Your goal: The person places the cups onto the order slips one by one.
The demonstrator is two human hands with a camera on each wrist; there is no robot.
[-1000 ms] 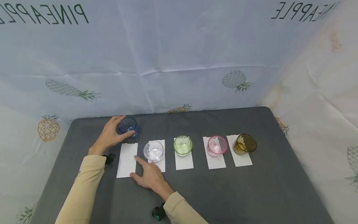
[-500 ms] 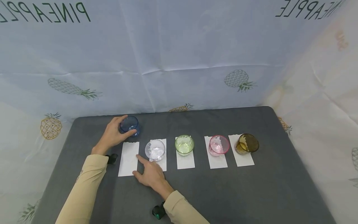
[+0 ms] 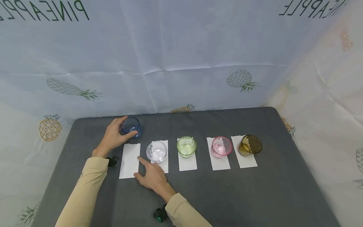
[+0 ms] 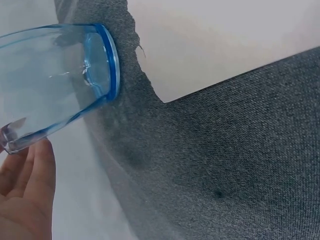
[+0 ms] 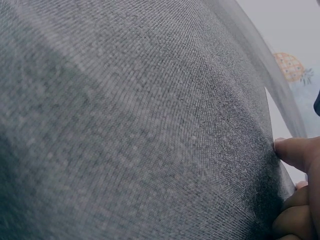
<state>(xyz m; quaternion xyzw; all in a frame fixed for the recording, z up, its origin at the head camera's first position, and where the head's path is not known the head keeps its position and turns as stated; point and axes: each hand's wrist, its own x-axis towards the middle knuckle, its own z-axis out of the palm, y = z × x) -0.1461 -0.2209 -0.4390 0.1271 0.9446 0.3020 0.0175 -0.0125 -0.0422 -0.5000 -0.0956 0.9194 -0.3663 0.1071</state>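
Note:
At the table's back left, my left hand (image 3: 113, 136) grips a blue drinking glass (image 3: 129, 126) between thumb and fingers. The left wrist view shows the blue glass (image 4: 55, 75) with its base over the dark cloth, just beyond the torn edge of a white paper slip (image 4: 210, 45). My right hand (image 3: 153, 178) rests at the right edge of the leftmost paper slip (image 3: 129, 162), thumb and index finger spread apart and touching it. In the right wrist view the thumb of my right hand (image 5: 300, 165) meets the slip's edge; the fingers are partly hidden.
To the right, a clear glass (image 3: 157, 152), a green glass (image 3: 186, 147), a pink glass (image 3: 221, 147) and an amber glass (image 3: 249, 145) stand on white paper slips. Grey cloth (image 3: 255, 195) covers the table. A pineapple-print curtain (image 3: 181, 47) hangs behind.

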